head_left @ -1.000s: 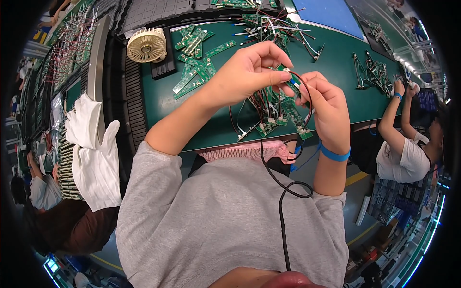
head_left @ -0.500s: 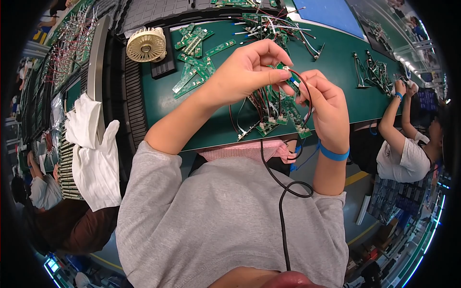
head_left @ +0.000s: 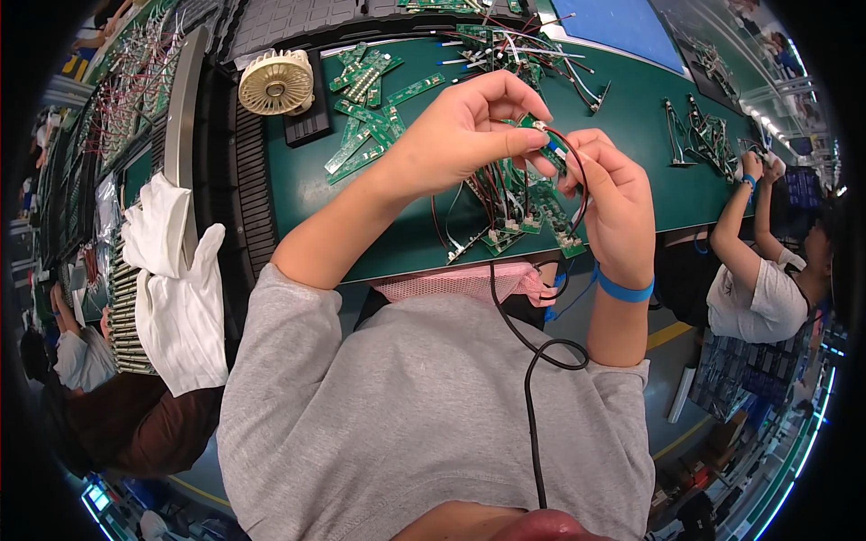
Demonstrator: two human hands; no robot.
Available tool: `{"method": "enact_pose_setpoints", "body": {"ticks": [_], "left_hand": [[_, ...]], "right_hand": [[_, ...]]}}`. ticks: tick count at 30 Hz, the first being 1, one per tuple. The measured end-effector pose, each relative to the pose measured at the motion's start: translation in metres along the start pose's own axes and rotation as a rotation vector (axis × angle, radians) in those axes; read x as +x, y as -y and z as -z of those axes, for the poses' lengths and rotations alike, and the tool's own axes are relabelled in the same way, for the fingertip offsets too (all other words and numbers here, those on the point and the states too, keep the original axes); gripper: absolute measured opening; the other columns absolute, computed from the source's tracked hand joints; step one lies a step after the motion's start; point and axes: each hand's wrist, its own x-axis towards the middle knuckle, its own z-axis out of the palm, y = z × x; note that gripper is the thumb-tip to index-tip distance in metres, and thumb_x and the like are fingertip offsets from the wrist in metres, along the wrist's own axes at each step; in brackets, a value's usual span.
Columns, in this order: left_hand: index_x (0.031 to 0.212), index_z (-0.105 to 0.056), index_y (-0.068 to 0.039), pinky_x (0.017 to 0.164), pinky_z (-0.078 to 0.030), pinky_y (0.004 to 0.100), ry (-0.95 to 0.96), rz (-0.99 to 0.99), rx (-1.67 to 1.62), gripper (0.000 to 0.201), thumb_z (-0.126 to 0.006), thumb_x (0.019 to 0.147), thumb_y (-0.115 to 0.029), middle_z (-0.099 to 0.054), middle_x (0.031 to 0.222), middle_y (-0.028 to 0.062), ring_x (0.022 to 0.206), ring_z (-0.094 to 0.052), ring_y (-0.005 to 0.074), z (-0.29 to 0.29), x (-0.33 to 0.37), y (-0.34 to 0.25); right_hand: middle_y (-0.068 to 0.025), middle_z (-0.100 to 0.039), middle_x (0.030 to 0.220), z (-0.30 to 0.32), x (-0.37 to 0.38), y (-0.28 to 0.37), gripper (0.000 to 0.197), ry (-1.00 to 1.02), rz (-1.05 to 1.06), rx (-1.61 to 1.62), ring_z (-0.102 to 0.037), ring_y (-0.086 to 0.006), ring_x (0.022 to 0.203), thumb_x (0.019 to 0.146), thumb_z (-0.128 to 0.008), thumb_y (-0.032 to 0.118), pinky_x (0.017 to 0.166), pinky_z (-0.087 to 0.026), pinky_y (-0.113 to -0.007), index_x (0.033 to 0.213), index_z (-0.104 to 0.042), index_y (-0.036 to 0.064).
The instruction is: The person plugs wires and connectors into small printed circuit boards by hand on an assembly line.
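Above the table's near part, my left hand [head_left: 474, 131] pinches a narrow green circuit board [head_left: 547, 142] between thumb and fingers. A white connector sits at the board's upper end, and a red and black cable [head_left: 580, 167] curves from it over to my right hand [head_left: 615, 203]. The fingers of my right hand are closed at the lower end of the board, beside a white and blue piece; whether they grip the board, the cable or both is hidden. Below both hands lies a bunch of wired circuit boards [head_left: 514, 221] at the table's near edge.
Loose green boards [head_left: 365, 135] lie left on the green table [head_left: 307, 198], near a cream fan [head_left: 276, 86]. More wired boards [head_left: 519, 50] are piled at the back. White gloves [head_left: 180, 288] hang at the left. A co-worker [head_left: 762, 279] works at the right.
The board between my hands has tilted very slightly, and my right hand's fingers have shifted a little around its lower end. Everything else looks the same.
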Motion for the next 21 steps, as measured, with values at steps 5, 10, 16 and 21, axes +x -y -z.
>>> {"method": "enact_pose_setpoints", "body": {"ticks": [5, 10, 16, 21], "left_hand": [[0.100, -0.047, 0.000, 0.066, -0.050, 0.0232, 0.003, -0.008, -0.001, 0.020, -0.057, 0.084, -0.007, -0.059, 0.088, 0.0097, 0.077, -0.064, 0.0189, -0.0001, -0.0014, -0.0002], [0.100, -0.047, 0.001, 0.066, -0.050, 0.0231, 0.000, 0.001, 0.000, 0.020, -0.056, 0.084, -0.006, -0.059, 0.087, 0.0096, 0.077, -0.064, 0.0191, -0.0006, -0.0007, 0.0001], [0.100, -0.047, 0.001, 0.066, -0.050, 0.0238, -0.002, 0.004, 0.001, 0.020, -0.056, 0.084, -0.006, -0.059, 0.088, 0.0096, 0.077, -0.064, 0.0193, -0.0006, -0.0011, -0.0008], [0.098, -0.048, 0.002, 0.063, -0.049, 0.0224, -0.030, 0.005, -0.013, 0.020, -0.057, 0.082, -0.005, -0.058, 0.088, 0.0096, 0.076, -0.063, 0.0166, -0.0029, -0.0010, -0.0030]], "right_hand": [[-0.0039, -0.049, 0.087, -0.0010, 0.0003, 0.0026, 0.015, 0.027, -0.004, -0.021, -0.046, -0.0068, 0.068, 0.085, -0.051, 0.004, 0.062, -0.037, -0.019, 0.074, -0.055, -0.0047], [-0.0042, -0.048, 0.089, 0.0007, -0.0002, 0.0043, 0.014, 0.044, -0.005, -0.033, -0.046, -0.0063, 0.069, 0.085, -0.051, 0.003, 0.063, -0.038, -0.018, 0.075, -0.055, -0.0053], [-0.0040, -0.048, 0.088, -0.0006, 0.0000, 0.0033, 0.015, 0.039, -0.002, -0.038, -0.046, -0.0062, 0.068, 0.085, -0.051, 0.004, 0.061, -0.038, -0.018, 0.074, -0.055, -0.0052], [-0.0038, -0.048, 0.087, -0.0019, 0.0001, 0.0024, 0.016, 0.014, 0.002, -0.009, -0.045, -0.0062, 0.067, 0.085, -0.051, 0.004, 0.060, -0.036, -0.018, 0.073, -0.055, -0.0048]]}}
